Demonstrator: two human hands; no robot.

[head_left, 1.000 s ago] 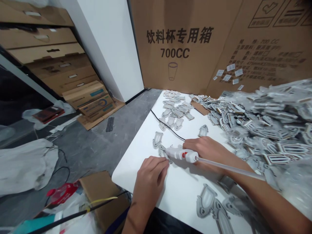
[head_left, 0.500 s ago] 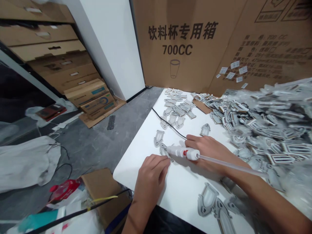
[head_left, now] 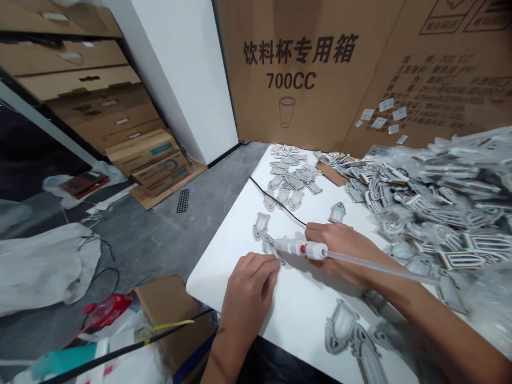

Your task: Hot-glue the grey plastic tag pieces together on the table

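My right hand is wrapped round a white hot glue gun. A long translucent glue stick sticks out of its back end, above my forearm. The gun's nozzle points left, onto a small grey flat piece with a frame-like outline on the white table. With fingertips together, my left hand holds the near end of that piece; its fingers partly cover it. Just beyond lies a similar grey piece, apart from both hands.
Several grey pieces lie along the table's far left side. A large heap of bagged pieces covers the right side. Loose pieces lie near the front edge. A black cable crosses the table. A big cardboard box stands behind.
Almost nothing differs. The glue gun and my right hand have shifted very slightly; my left hand stays at the grey piece.
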